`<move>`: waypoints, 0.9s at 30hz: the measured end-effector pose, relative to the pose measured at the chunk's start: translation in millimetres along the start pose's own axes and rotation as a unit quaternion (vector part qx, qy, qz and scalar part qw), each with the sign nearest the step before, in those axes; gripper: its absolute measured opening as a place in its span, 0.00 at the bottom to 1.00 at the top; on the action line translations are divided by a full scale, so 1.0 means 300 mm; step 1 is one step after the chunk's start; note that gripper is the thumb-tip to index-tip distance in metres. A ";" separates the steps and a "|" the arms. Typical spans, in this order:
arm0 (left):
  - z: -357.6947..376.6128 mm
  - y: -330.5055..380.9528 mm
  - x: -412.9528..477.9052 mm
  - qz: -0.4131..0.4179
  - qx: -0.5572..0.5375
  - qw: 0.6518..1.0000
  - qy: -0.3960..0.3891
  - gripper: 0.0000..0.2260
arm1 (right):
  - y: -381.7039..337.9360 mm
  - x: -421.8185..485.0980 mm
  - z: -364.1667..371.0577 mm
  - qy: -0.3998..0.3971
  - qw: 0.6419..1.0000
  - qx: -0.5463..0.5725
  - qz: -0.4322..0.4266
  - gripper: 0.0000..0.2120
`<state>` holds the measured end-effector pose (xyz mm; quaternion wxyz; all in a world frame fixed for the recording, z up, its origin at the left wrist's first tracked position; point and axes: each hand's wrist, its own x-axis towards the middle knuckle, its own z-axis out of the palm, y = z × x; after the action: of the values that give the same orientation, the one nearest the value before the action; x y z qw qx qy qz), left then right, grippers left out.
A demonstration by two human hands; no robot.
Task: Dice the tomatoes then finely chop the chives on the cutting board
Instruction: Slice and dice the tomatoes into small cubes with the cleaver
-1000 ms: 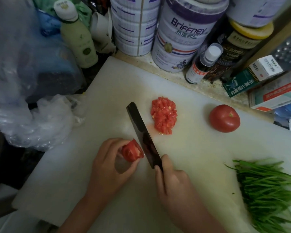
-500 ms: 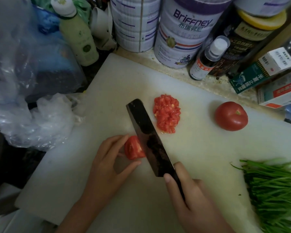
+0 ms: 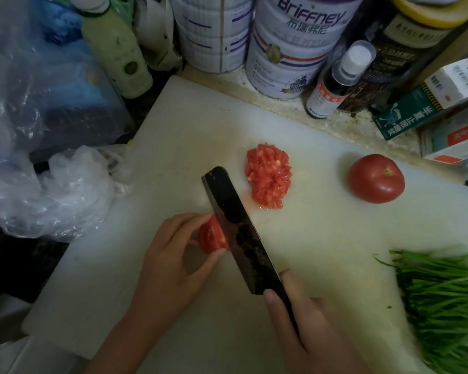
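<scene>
The left hand (image 3: pixel 170 255) pinches a red tomato wedge (image 3: pixel 211 236) on the white plastic cutting board (image 3: pixel 200 125), while the right hand (image 3: pixel 303 325) grips the dark broad-bladed cleaver (image 3: pixel 238 230) pressed against it. Diced tomato (image 3: pixel 268 175) lies just beyond the blade, with a whole red tomato (image 3: pixel 376 178) and green chives (image 3: pixel 443 295) off to the right

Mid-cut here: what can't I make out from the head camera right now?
Head view only:
Tomato piece, held by the left hand: right part hidden behind the knife blade; cut depth unclear.
Knife handle: mostly covered by the right hand.
Chives: cut off by the right and bottom edges, blurred.
</scene>
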<state>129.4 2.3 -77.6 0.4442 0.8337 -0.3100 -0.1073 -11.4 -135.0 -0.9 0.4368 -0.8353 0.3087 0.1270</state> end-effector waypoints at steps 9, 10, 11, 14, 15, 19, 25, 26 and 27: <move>0.011 -0.015 0.015 -0.014 -0.032 0.999 0.005 0.19 | -0.045 0.037 0.015 -0.030 0.997 -0.070 -0.015 0.05; 0.013 -0.018 0.017 -0.015 -0.035 0.999 0.008 0.19 | -0.049 0.056 0.016 -0.030 0.997 -0.059 -0.029 0.05; 0.015 -0.020 0.017 -0.016 -0.036 0.999 0.010 0.19 | -0.051 0.071 0.019 -0.029 0.997 -0.056 -0.047 0.06; 0.021 -0.028 0.015 -0.013 -0.038 0.999 0.013 0.19 | -0.048 0.077 0.031 -0.017 0.994 -0.076 -0.076 0.11; 0.023 -0.029 0.014 -0.011 -0.038 0.999 0.015 0.19 | -0.056 0.064 0.031 -0.018 0.992 -0.101 -0.076 0.16; 0.021 -0.032 0.015 -0.008 -0.041 0.999 0.012 0.19 | -0.043 0.008 0.068 0.025 0.975 -0.214 -0.045 0.31; 0.018 -0.035 0.015 -0.011 -0.038 0.999 0.006 0.19 | -0.060 0.094 0.089 -0.039 0.993 -0.109 -0.029 0.15; 0.017 -0.035 0.014 -0.010 -0.038 0.999 0.007 0.19 | -0.064 0.096 0.091 -0.043 0.992 -0.114 -0.026 0.14; 0.017 -0.034 0.014 -0.011 -0.039 0.999 0.007 0.18 | -0.066 0.092 0.088 -0.047 0.991 -0.126 -0.021 0.14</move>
<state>134.8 0.5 -88.4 0.4772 0.8197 -0.2937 -0.1186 24.1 -116.5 -16.7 0.3449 -0.8831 0.2513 0.1950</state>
